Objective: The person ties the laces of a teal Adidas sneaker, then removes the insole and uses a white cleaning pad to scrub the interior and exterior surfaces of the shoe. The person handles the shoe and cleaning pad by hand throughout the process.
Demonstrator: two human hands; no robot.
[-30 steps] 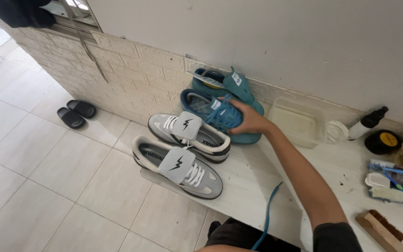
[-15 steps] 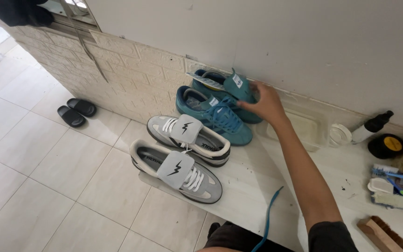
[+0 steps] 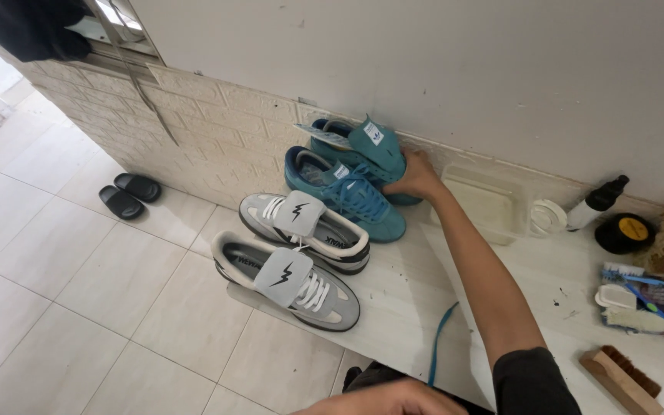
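Observation:
My right hand (image 3: 418,177) reaches across the white ledge (image 3: 424,284) and grips the toe end of the far teal suede shoe (image 3: 366,142), which leans against the wall. The near teal shoe (image 3: 343,192), laced in blue, lies just in front of it, beside my wrist. Two grey-and-white sneakers (image 3: 301,223) (image 3: 286,277) with large grey tongue flaps sit side by side at the ledge's left end. A loose blue lace (image 3: 441,338) hangs over the front edge. My left hand (image 3: 382,400) shows only in part at the bottom edge, near the lace's lower end.
A clear plastic tub (image 3: 486,204), a round lid (image 3: 547,217), a black-capped spray bottle (image 3: 593,204) and a black tin (image 3: 624,233) stand along the wall. Brushes (image 3: 639,307) and a wooden brush (image 3: 624,376) lie at right. Black slides (image 3: 128,192) sit on the tiled floor.
My right hand let go of the near teal shoe, moved back to the wall and closed on the far teal shoe. My left hand came into view at the bottom.

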